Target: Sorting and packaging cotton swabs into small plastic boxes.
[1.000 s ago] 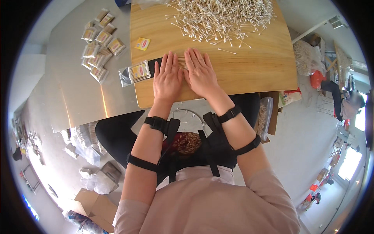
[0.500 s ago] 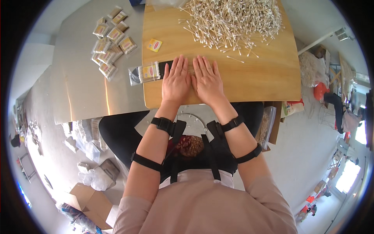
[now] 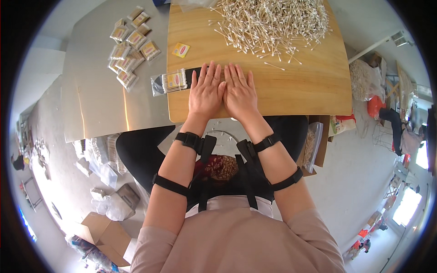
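My left hand [image 3: 206, 94] and my right hand [image 3: 240, 94] lie palm down side by side, fingers stretched out, at the near part of the wooden board [image 3: 300, 95]. Between their fingers shows a row of cotton swabs [image 3: 222, 74], mostly covered by the hands. A black strip [image 3: 193, 73] reaches out from beneath my left hand. On its left lies a clear bag of cotton swabs [image 3: 174, 81] with a yellow label, partly over the board's left edge. A small yellow card [image 3: 181, 50] rests behind it.
A large heap of loose cotton swabs [image 3: 277, 27] covers the back of the board. Several filled swab packs [image 3: 135, 40] are piled on the metal table [image 3: 91, 91] at left. An opened cardboard box [image 3: 107, 236] stands on the floor at lower left.
My hands have drawn slightly closer together and shifted a little away from me. My left thumb now meets the edge of my right hand.
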A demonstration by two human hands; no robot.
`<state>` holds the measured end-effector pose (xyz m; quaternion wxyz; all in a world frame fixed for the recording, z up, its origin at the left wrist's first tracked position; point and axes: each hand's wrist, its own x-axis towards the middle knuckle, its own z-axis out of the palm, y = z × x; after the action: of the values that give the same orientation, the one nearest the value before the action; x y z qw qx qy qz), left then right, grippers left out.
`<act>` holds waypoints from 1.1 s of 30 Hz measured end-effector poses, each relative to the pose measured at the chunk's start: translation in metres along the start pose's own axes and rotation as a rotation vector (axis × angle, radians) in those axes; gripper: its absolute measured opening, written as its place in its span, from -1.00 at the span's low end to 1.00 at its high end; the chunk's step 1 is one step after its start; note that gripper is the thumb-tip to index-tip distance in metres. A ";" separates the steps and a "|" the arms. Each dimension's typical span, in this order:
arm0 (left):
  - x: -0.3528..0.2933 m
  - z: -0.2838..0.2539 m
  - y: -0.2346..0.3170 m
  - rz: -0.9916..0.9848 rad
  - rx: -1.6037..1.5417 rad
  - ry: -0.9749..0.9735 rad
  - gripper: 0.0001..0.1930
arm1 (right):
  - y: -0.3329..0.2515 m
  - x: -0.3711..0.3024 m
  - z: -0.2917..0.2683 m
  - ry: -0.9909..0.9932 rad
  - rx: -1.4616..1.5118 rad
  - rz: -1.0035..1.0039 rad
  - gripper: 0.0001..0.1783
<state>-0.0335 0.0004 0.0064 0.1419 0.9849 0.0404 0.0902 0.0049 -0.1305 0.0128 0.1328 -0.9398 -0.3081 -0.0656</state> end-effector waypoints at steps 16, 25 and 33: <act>-0.001 0.002 -0.004 0.015 -0.084 -0.003 -0.42 | -0.009 0.001 0.009 -0.011 0.039 0.119 -0.39; 0.000 0.005 -0.002 0.008 0.029 -0.004 -0.43 | 0.011 0.001 -0.005 0.156 0.434 0.067 -0.58; 0.001 0.005 0.001 -0.020 0.050 -0.005 -0.47 | 0.022 -0.003 -0.001 0.307 0.507 0.061 -0.76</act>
<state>-0.0314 -0.0015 0.0023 0.1182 0.9879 0.0519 0.0855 0.0155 -0.1495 0.0089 0.4103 -0.8645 -0.2627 -0.1239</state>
